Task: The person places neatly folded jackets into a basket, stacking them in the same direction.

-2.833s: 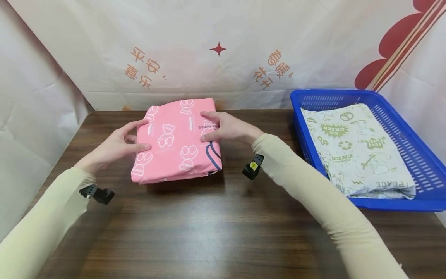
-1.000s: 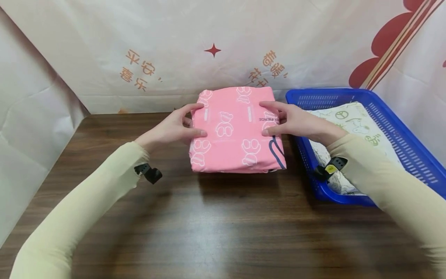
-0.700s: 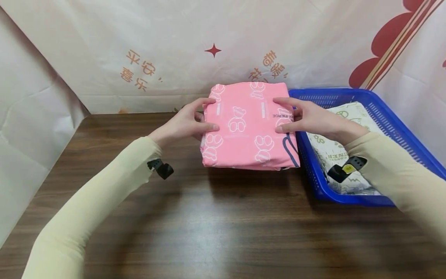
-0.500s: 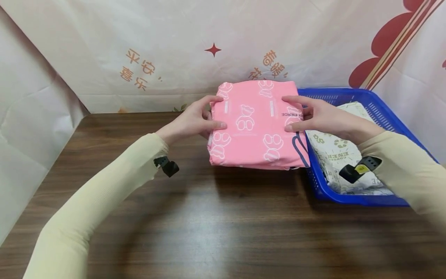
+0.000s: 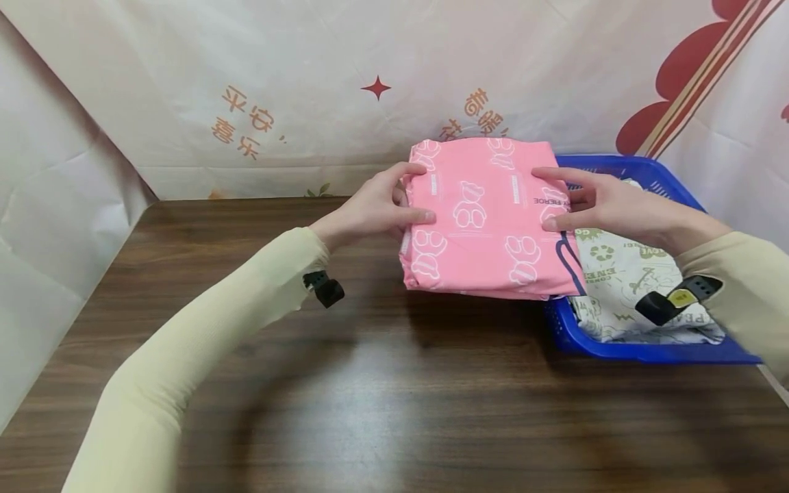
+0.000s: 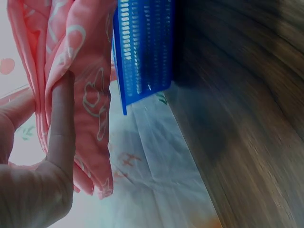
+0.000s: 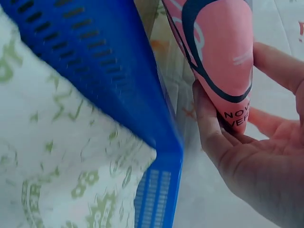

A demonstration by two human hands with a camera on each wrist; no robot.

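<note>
A folded pink cloth (image 5: 487, 219) with white bear outlines and a dark blue line hangs above the table, its right edge over the basket's left rim. My left hand (image 5: 382, 205) grips its left side, thumb on top and fingers partly inside the layers, as the left wrist view shows on the pink cloth (image 6: 90, 95). At the opposite side my right hand (image 5: 622, 205) pinches the edge near black lettering; the right wrist view has the thumb and fingers around the folded edge (image 7: 223, 61). Fingers underneath are partly hidden in the head view.
A blue plastic basket (image 5: 641, 352) stands on the right of the wooden table (image 5: 382, 397). Inside it lies a folded white cloth (image 5: 635, 281) with green print, partly covered by my right arm. A pale printed curtain (image 5: 320, 82) hangs behind the table.
Both hands have carried the pink cloth from the left-middle of the table up and rightward, to the basket's left rim. Their grip looks the same throughout.
</note>
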